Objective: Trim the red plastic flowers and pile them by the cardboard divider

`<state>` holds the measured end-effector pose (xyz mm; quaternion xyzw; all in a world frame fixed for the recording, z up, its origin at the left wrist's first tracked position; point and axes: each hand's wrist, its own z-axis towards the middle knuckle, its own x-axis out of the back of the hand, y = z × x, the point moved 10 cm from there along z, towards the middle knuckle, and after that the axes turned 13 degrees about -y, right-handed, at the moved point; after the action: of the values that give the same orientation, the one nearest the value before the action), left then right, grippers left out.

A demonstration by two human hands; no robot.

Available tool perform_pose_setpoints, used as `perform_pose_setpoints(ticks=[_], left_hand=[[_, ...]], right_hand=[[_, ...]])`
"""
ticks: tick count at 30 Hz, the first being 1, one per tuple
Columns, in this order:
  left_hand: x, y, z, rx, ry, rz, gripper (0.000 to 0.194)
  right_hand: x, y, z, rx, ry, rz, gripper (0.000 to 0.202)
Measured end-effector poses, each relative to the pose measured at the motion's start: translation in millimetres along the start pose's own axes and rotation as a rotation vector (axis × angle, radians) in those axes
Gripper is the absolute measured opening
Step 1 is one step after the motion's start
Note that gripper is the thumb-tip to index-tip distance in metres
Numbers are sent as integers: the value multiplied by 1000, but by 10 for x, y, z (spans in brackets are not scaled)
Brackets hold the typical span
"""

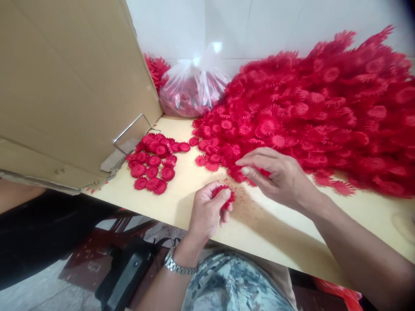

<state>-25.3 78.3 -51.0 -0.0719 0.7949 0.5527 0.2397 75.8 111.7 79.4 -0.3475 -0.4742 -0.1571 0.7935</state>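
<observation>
My left hand (207, 209) is closed on a red fringed disc (223, 196), the thumb pressed on its face, just above the table's front part. To its upper right, my right hand (275, 177) is held with thumb and forefinger apart at the edge of a large heap of red fringed pieces (311, 112); nothing shows between these two fingertips. Left of my hands lies a smaller group of red discs (152, 166). Small red crumbs (241, 196) are scattered on the table (191, 168) between my hands.
A tall cardboard panel (71, 82) stands at the left, with a bent metal wire (129, 128) at its lower edge. A clear plastic bag (194, 88) with red contents sits against the white wall (181, 26). A person's dark-clothed part (48, 229) shows at lower left, beyond the panel.
</observation>
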Motion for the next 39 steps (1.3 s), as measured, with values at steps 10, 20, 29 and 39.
perform_pose_setpoints(ticks=[10,20,29,39], left_hand=[[43,39,-10,-71,36,143,41],[24,-8,-31,27,34,116,44],[-109,-10,6,32,-107,-121,27],[-38,43,89,-55,42,-20,28]], right_hand=[[-511,-43,-67,-47,-234,536,11],[-218,51,-22,-93,-3,203,14],[548,870,-52,-413,212,-684,20],[-174,163,-74,-157,-108,262,17]])
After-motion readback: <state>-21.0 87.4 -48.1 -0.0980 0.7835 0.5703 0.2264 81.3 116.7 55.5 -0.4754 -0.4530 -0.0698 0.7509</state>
